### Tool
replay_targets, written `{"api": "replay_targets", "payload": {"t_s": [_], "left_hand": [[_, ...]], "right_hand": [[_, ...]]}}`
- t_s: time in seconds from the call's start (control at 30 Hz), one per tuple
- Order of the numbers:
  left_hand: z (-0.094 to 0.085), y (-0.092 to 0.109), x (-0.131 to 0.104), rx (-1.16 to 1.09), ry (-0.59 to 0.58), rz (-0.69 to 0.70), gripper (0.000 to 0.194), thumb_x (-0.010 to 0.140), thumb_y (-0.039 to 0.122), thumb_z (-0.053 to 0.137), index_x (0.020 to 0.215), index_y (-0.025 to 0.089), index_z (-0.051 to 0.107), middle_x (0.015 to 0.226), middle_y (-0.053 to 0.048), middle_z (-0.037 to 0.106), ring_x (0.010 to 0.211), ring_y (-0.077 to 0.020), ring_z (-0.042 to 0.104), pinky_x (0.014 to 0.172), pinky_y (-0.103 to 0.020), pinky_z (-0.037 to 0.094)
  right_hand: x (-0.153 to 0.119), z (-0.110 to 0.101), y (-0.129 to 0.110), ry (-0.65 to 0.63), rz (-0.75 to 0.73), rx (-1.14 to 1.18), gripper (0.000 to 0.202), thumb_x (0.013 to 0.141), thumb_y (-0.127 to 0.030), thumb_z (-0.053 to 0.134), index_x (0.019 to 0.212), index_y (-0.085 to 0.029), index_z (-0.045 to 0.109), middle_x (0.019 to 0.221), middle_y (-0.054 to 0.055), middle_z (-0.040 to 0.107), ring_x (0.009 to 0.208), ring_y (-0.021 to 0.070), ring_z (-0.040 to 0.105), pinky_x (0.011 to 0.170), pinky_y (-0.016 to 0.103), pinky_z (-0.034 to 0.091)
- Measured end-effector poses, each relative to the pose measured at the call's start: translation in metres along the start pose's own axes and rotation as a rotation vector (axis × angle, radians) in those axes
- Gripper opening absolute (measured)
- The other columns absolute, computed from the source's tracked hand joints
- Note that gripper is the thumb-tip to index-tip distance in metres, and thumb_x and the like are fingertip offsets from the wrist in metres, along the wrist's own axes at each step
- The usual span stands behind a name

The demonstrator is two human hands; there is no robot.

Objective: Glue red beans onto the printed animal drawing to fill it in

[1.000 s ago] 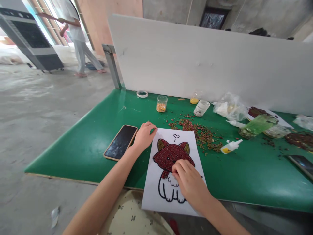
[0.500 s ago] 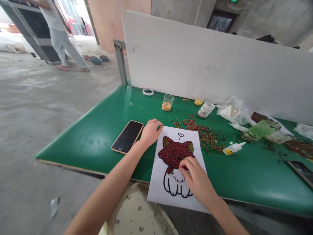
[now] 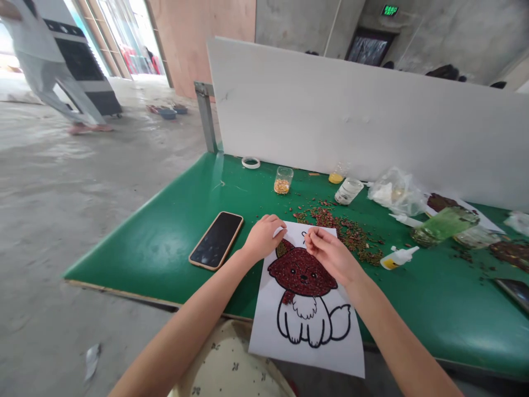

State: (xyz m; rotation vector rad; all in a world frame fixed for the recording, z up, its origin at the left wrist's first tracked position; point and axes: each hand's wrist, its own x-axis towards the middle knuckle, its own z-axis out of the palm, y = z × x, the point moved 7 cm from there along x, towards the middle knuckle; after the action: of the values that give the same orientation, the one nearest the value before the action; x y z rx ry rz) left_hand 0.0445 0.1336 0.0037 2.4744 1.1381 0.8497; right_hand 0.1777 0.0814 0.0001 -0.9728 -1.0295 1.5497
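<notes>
A paper sheet (image 3: 264, 336) with a cartoon fox drawing lies on the table and overhangs its front edge. Dark red beans or seeds fill the fox's head (image 3: 303, 267) and a small patch below it; the chest, legs and tail are bare. My left hand (image 3: 263, 238) rests at the sheet's top left corner, fingers loosely bent, thumb apart. Over the top of the sheet, my right hand (image 3: 330, 252) is pinched with its fingertips turned up, hiding the right ear and part of the heart; what it holds is too small to make out. Loose red and green beans (image 3: 351, 231) lie beyond it.
On the green table (image 3: 144, 242) are a phone (image 3: 217, 241), a jar of yellow kernels (image 3: 283, 182), a tape ring (image 3: 250, 162), a tipped clear jar (image 3: 349, 191), a glue bottle (image 3: 399, 257) and a green jar (image 3: 446, 226). A white panel (image 3: 330, 110) stands behind. A person (image 3: 49, 71) walks at far left.
My right hand has moved up from the fox's chin to the top of the sheet, its fingertips turning upward. My left hand stays by the corner. The person in the background has moved left.
</notes>
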Motion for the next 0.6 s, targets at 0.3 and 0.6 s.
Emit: {"api": "replay_targets", "payload": {"t_s": [0.3, 0.6], "left_hand": [[-0.002, 0.017, 0.000, -0.094, -0.044, 0.099, 0.018, 0.088, 0.023, 0.049, 0.094, 0.017, 0.065, 0.094, -0.006, 0.066, 0.089, -0.0202, 0.056, 0.086, -0.035, 0.042], [0.007, 0.013, 0.002, -0.531, -0.095, -0.025, 0.021, 0.084, 0.025, 0.053, 0.096, 0.018, 0.069, 0.094, -0.005, 0.071, 0.086, -0.0175, 0.061, 0.077, -0.029, 0.047]], "right_hand": [[0.038, -0.006, 0.014, -0.126, -0.050, -0.136, 0.018, 0.083, -0.037, 0.059, 0.080, -0.020, 0.053, 0.070, -0.003, 0.049, 0.061, 0.0095, 0.042, 0.059, 0.025, 0.034], [0.026, -0.016, 0.000, 0.059, -0.316, -0.704, 0.017, 0.087, -0.037, 0.049, 0.081, -0.021, 0.050, 0.073, -0.001, 0.053, 0.067, 0.0132, 0.049, 0.064, 0.026, 0.038]]}}
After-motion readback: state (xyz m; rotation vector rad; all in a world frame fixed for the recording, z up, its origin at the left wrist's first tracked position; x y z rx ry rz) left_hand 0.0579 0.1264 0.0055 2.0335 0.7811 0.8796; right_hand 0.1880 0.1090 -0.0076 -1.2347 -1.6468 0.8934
